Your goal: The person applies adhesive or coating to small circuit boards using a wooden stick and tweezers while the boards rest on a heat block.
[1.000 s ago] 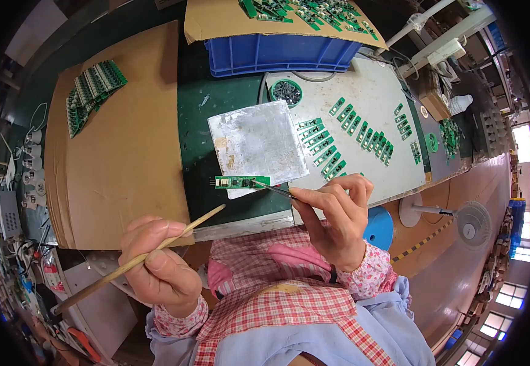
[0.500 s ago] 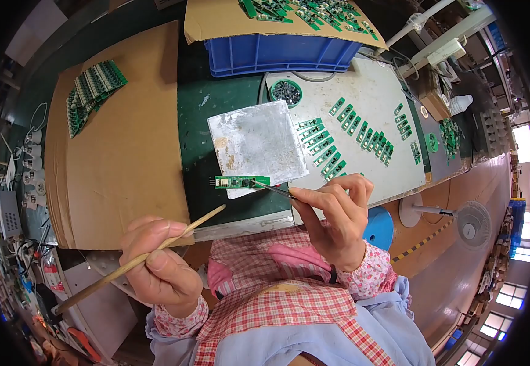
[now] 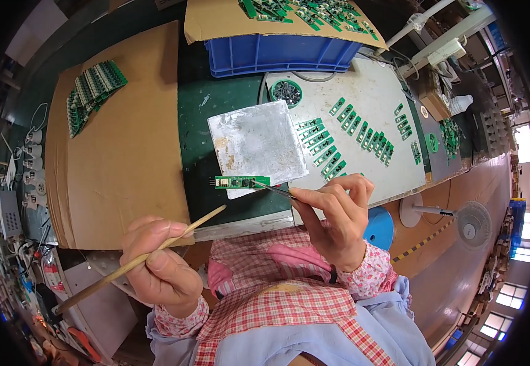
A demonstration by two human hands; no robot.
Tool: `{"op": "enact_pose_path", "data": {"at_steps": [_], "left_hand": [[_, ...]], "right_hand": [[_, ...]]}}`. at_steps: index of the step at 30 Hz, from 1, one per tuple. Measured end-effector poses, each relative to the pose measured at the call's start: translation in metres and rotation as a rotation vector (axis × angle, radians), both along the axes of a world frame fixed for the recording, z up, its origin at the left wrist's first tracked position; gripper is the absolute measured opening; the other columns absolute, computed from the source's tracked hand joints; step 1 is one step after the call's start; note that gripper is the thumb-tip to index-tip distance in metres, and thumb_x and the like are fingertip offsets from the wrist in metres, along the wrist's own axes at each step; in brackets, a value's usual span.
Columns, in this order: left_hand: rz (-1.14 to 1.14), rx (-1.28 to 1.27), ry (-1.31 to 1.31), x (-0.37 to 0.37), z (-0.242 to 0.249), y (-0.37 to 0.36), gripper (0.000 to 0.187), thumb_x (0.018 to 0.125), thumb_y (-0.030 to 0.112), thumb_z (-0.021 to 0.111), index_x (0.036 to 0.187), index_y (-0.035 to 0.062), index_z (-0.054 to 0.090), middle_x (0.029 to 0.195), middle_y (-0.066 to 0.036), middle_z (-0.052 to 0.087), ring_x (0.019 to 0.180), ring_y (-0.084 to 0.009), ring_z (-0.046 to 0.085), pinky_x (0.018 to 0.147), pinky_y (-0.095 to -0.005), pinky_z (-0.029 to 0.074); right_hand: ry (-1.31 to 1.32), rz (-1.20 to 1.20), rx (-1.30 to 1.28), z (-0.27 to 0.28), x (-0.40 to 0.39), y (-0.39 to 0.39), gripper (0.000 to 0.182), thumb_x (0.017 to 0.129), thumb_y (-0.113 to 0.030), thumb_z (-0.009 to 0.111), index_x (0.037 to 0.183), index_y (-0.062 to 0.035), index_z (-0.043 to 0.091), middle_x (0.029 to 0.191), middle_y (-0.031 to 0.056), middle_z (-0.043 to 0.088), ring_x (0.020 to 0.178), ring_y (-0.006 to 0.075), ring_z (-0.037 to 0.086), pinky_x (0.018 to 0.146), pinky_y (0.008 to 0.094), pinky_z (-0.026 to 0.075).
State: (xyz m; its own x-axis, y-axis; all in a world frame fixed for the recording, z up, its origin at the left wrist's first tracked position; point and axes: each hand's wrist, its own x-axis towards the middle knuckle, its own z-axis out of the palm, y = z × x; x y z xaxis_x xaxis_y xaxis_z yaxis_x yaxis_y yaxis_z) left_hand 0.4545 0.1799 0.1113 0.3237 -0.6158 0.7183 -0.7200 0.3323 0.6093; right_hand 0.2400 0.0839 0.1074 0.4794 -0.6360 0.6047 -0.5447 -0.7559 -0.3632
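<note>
My left hand (image 3: 162, 262) is closed around a thin wooden stick (image 3: 118, 272), whose pointed tip slants up and right below the circuit board. Between the thumb and fingers of my right hand (image 3: 337, 213) is a pair of dark tweezers (image 3: 275, 191). Their tips meet the right part of a narrow green circuit board (image 3: 235, 182), at a small dark component. The board lies level across the near edge of a silvery metal block (image 3: 259, 143), with its pins pointing left. In this view the stick's tip is apart from the board.
Rows of green boards (image 3: 323, 149) lie on a pale sheet at the right, near a round green dish (image 3: 287, 93) of small dark parts. Stacked boards (image 3: 94, 91) rest on cardboard (image 3: 121, 165) at the left. A blue crate (image 3: 283, 56) stands behind, under more boards.
</note>
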Motion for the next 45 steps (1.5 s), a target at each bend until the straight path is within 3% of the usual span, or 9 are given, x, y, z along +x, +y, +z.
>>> {"op": "enact_pose_path", "data": {"at_steps": [5, 26, 38, 41, 45], "left_hand": [[0.002, 0.004, -0.007, 0.0, 0.001, 0.0, 0.031, 0.104, 0.016, 0.028, 0.107, -0.0081, 0.048, 0.091, -0.018, 0.054, 0.073, -0.0202, 0.052, 0.06, -0.029, 0.048], [0.004, -0.005, -0.025, -0.005, 0.008, 0.005, 0.032, 0.104, 0.015, 0.028, 0.109, -0.0088, 0.048, 0.093, -0.017, 0.056, 0.074, -0.0198, 0.052, 0.062, -0.0291, 0.049], [-0.02, -0.03, -0.028, -0.005, 0.011, 0.012, 0.032, 0.104, 0.015, 0.029, 0.11, -0.0086, 0.048, 0.093, -0.017, 0.056, 0.074, -0.02, 0.052, 0.062, -0.0286, 0.049], [0.021, -0.08, 0.046, -0.007, 0.01, 0.012, 0.024, 0.101, 0.012, 0.037, 0.106, -0.0034, 0.055, 0.084, -0.011, 0.065, 0.071, -0.02, 0.057, 0.069, -0.0341, 0.05], [0.007, -0.073, 0.043, -0.008, 0.011, 0.014, 0.026, 0.102, 0.014, 0.034, 0.107, -0.0048, 0.053, 0.086, -0.013, 0.061, 0.073, -0.02, 0.055, 0.066, -0.0327, 0.05]], "right_hand": [[-0.057, -0.016, -0.021, 0.004, -0.004, 0.001, 0.036, 0.065, -0.003, 0.081, 0.099, -0.0136, 0.07, 0.07, -0.0051, 0.054, 0.075, 0.0163, 0.051, 0.077, 0.0342, 0.031], [0.134, -0.016, -0.048, 0.015, -0.014, -0.016, 0.035, 0.069, -0.011, 0.08, 0.102, -0.0176, 0.071, 0.077, -0.0053, 0.059, 0.084, 0.0184, 0.054, 0.084, 0.038, 0.032], [0.15, -0.035, -0.092, 0.022, -0.011, -0.006, 0.029, 0.068, -0.009, 0.081, 0.094, -0.0165, 0.072, 0.074, -0.005, 0.057, 0.081, 0.0171, 0.053, 0.083, 0.0354, 0.035], [0.15, -0.017, -0.089, 0.018, -0.013, -0.004, 0.031, 0.07, -0.011, 0.08, 0.099, -0.0173, 0.07, 0.076, -0.0054, 0.058, 0.084, 0.0185, 0.054, 0.083, 0.0379, 0.033], [0.155, -0.031, -0.054, 0.02, -0.014, 0.002, 0.031, 0.071, -0.01, 0.08, 0.1, -0.0157, 0.07, 0.075, -0.0033, 0.057, 0.082, 0.0191, 0.054, 0.082, 0.0364, 0.034]]}}
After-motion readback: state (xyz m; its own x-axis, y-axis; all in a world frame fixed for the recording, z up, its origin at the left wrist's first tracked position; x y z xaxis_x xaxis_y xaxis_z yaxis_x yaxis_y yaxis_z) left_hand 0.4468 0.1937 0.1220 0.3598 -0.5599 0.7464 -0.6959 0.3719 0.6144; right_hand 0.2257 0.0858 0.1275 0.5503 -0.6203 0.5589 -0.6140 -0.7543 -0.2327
